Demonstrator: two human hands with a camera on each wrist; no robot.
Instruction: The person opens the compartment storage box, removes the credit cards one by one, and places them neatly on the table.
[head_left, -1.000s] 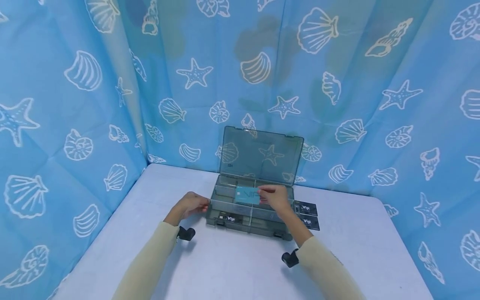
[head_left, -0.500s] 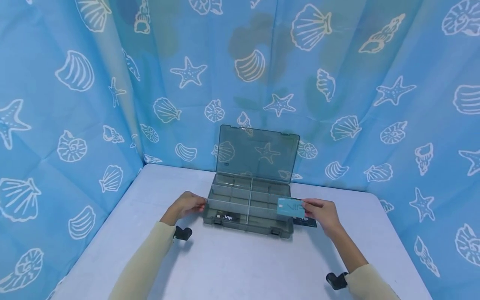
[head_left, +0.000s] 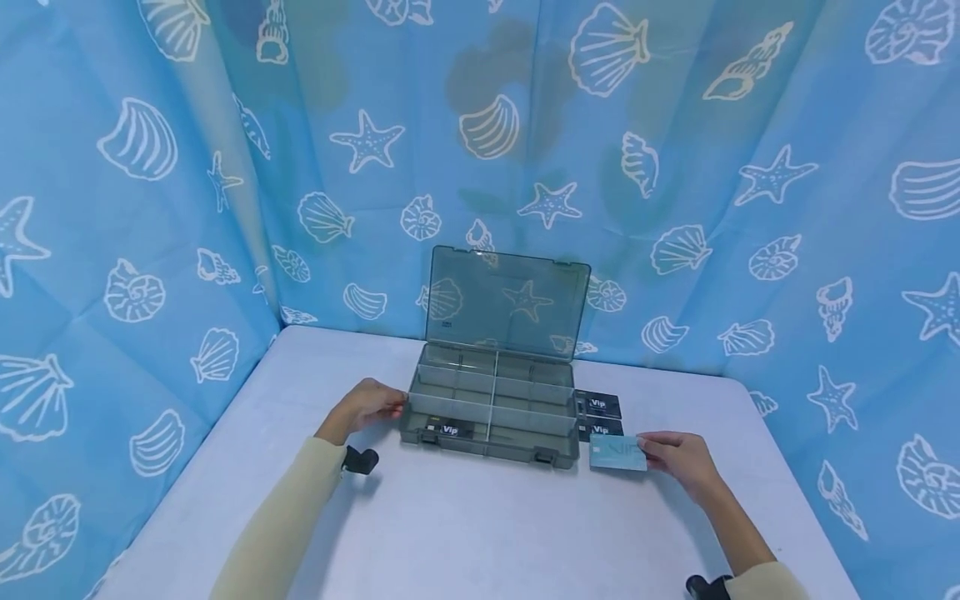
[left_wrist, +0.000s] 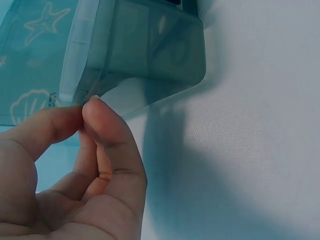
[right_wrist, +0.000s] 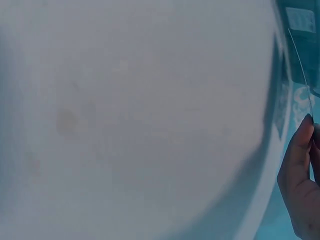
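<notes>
A smoky clear divided plastic box (head_left: 480, 454) stands on the table with its see-through lid (head_left: 510, 304) raised at the back. My left hand (head_left: 370, 405) is at the box's left side; in the left wrist view, thumb and forefinger of that hand (left_wrist: 85, 165) pinch its edge. One black Vip card (head_left: 452, 428) lies in the front left compartment. To the right of the box my right hand (head_left: 681, 462) pinches a light blue card (head_left: 618, 452) by its right end, low over the table. Seen edge-on, the same card (right_wrist: 300, 62) shows in the right wrist view.
Two black cards lie right of the box, a rear Vip card (head_left: 600, 405) and a front Vip card (head_left: 602, 429) close to the blue one. A blue shell-print curtain (head_left: 420, 167) hangs behind the white table (head_left: 480, 533).
My right hand has carried the light blue card from above the box, rightward and down, to beside its front right corner. The left hand keeps its place at the box's left side.
</notes>
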